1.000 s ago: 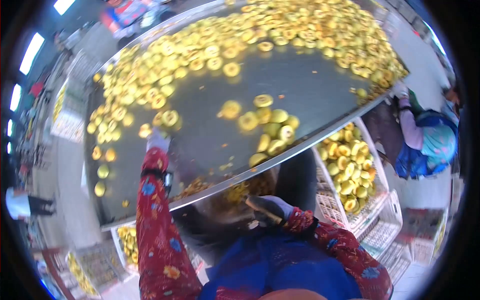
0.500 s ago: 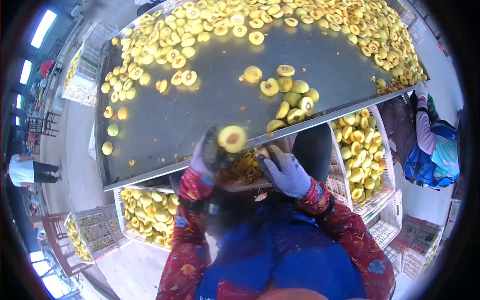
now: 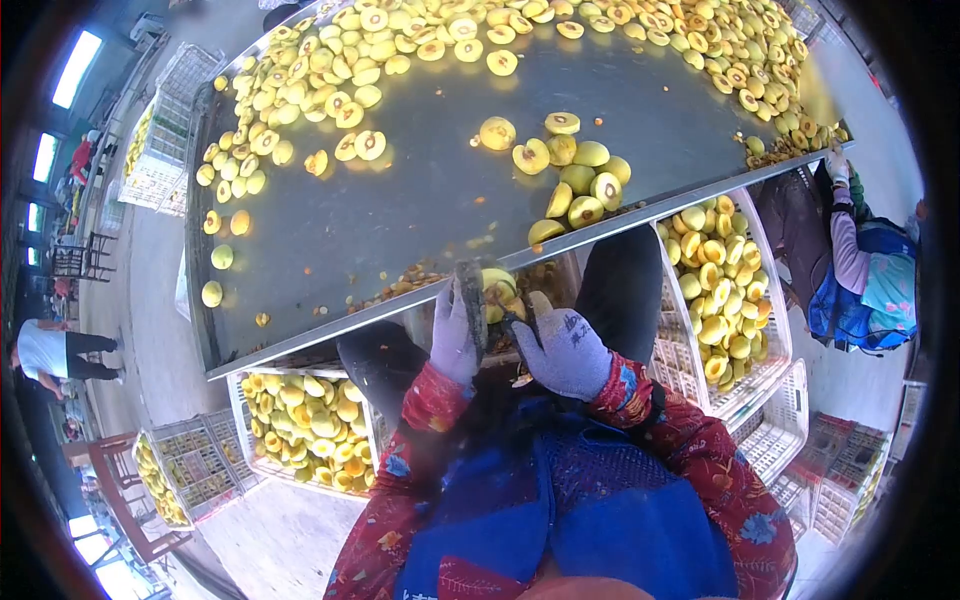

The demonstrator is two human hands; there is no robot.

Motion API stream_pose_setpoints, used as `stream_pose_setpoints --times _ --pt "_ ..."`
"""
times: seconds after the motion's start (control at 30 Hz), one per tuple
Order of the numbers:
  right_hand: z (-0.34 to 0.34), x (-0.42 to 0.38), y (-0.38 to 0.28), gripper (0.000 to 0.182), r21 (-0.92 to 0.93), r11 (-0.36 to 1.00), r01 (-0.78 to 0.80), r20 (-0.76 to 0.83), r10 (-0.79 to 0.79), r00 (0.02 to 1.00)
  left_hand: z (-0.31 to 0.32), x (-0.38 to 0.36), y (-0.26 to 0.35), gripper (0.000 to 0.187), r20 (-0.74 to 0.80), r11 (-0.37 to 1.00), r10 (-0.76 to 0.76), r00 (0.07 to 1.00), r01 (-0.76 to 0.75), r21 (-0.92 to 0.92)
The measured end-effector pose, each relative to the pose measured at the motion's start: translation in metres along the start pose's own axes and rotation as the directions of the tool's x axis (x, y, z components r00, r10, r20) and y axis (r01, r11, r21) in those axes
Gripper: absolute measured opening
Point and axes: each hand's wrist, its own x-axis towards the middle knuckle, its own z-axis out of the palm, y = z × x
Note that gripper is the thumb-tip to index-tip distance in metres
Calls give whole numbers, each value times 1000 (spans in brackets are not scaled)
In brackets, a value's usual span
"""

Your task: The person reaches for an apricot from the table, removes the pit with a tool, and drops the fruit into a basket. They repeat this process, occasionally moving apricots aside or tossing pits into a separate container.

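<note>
My left hand (image 3: 458, 328), in a pale lavender glove with dark-stained fingers, holds a yellow peach half (image 3: 499, 291) just off the near edge of the metal table. Close against that fruit is my right hand (image 3: 568, 352), also gloved, its fingers curled round something small and dark that I cannot make out. A small cluster of peach halves (image 3: 580, 180) lies on the table (image 3: 400, 220) ahead of my hands. Some cut faces show brown centres. Brown scraps (image 3: 405, 282) are strewn along the near rim.
A large heap of peach halves (image 3: 340, 60) lines the table's far side. White crates of peach halves stand below, one left (image 3: 305, 425) and one right (image 3: 715, 290). A co-worker (image 3: 865, 265) is at the right corner; another person (image 3: 70, 350) stands at far left.
My left hand has brought the peach half down and right, from above the table edge to my right hand. The view has shifted slightly.
</note>
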Motion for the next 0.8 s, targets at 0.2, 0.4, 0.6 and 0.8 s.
stream_pose_setpoints --times 0.2,0.4,0.6,0.8 --pt "1 0 -10 28 28 991 -131 -106 134 985 9 1 -18 38 -48 985 148 988 -143 95" --pt "2 -5 -6 27 6 994 -110 -60 110 992 12 -5 -13 36 -76 978 142 987 -128 162" --pt "14 -6 19 27 535 844 -36 81 -9 997 22 -6 -13 34 -160 959 157 974 -112 258" --pt "-30 -2 3 31 604 -323 -729 794 162 586 16 -4 -18 32 98 700 389 916 -363 616"
